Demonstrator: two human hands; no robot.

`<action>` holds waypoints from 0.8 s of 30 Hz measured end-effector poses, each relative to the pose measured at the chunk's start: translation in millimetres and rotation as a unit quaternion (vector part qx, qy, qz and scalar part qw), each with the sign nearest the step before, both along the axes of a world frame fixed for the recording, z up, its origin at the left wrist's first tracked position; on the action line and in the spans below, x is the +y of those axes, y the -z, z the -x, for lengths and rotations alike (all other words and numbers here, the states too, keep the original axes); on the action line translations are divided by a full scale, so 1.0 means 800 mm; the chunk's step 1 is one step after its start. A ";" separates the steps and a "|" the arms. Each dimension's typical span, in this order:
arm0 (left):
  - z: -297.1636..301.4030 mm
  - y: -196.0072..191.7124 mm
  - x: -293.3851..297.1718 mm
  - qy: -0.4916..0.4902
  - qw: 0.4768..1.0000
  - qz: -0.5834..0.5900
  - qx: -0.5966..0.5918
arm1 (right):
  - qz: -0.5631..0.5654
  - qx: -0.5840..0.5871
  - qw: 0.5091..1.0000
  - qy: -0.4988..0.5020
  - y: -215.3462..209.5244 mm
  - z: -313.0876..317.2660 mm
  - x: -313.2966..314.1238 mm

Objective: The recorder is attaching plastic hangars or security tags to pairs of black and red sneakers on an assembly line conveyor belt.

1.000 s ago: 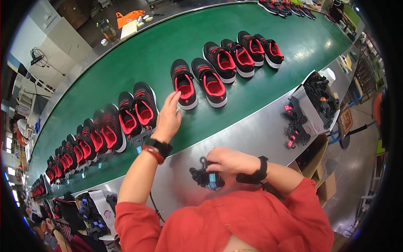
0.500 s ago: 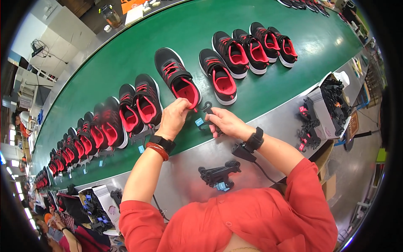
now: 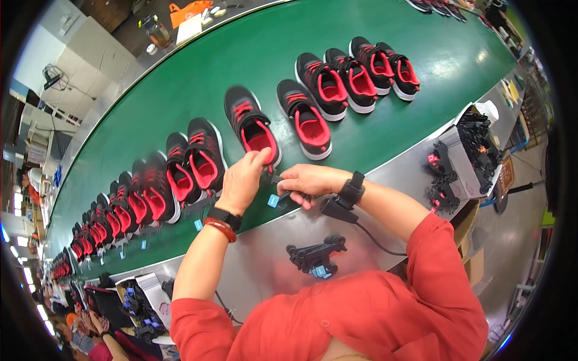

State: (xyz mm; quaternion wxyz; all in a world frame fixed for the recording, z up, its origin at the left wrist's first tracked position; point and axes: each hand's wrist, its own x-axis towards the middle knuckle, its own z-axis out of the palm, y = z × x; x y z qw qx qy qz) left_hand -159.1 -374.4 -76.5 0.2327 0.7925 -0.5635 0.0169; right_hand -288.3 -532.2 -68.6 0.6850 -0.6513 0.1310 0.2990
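Note:
My left hand [image 3: 244,180] pinches the heel of a black sneaker [image 3: 248,115] with a red lining and laces, which stands on the green belt. Beside that heel, my right hand [image 3: 313,182] grips a black plastic shoe hanger [image 3: 276,178]; its blue tag [image 3: 273,201] hangs below, and the fingers cover most of the hanger. The hanger's upper end is close to the shoe's heel; whether they touch, I cannot tell. A second sneaker [image 3: 304,120] of the same kind stands just to the right, apart from both hands.
A bunch of black hangers [image 3: 316,254] lies on the metal ledge [image 3: 259,253] before me. Several sneakers [image 3: 331,84] stand farther right, and a long row [image 3: 150,192] runs left. Hanger boxes stand right [image 3: 478,147] and left [image 3: 141,301]. Other people are at the lower left.
My right hand has moved left and nearer, bringing the hanger to the heel held by my left hand. The shoes appear slightly lower in view. The left hand keeps its pinch.

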 end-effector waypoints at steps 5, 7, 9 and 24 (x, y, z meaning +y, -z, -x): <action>0.011 -0.008 0.011 0.113 0.990 -0.054 -0.063 | 0.045 -0.066 0.997 0.002 -0.016 0.015 -0.010; 0.005 -0.007 0.022 0.076 0.992 -0.072 -0.067 | 0.223 -0.204 0.948 0.098 -0.026 0.023 -0.022; 0.008 -0.013 0.023 0.066 0.994 -0.059 -0.070 | 0.417 -0.438 0.780 0.162 -0.015 0.027 -0.061; 0.022 -0.038 0.001 -0.028 0.968 -0.220 0.115 | 0.625 -0.473 0.612 -0.099 -0.002 0.001 -0.071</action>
